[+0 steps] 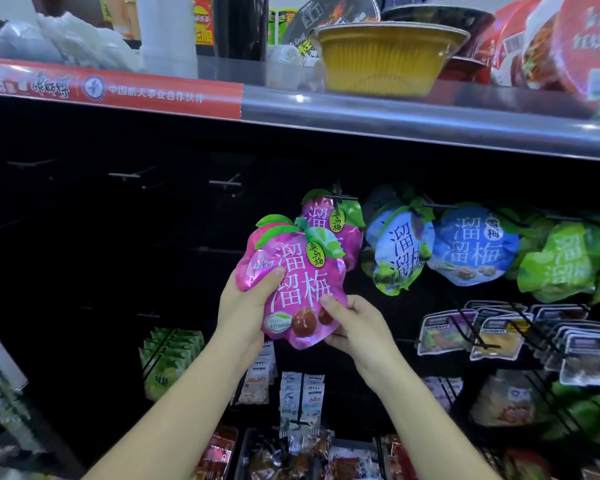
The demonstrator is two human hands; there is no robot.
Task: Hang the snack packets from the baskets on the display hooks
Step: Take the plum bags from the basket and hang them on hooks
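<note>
A black back panel (84, 237) is bounded above by a grey upper shelf (395, 126), on which a yellow bowl (388, 57) is stood near the front edge. Below that edge a row of hung packets is seen. A hung pink packet (352, 237) is carried on its hook (340, 196), blue packets (471, 244) are hung to its right, and a green packet (561, 261) is hung further right, each close to the next. The held pink packet (302, 289) is kept upright in front of the hung pink packet, lower and to its left, and partly covers it. A second leaf-shaped top is seen just behind the held one, so two packets may be stacked. The left grip (246, 306) is closed round the packet's left edge, with the thumb laid on the front face. The right grip (354, 327) is closed on the lower right corner, thumb in front and fingers beneath. The packet's top is held below the loaded hook. To the left, bare hooks (224, 183) project from the panel, well apart, with dark open panel around them.
</note>
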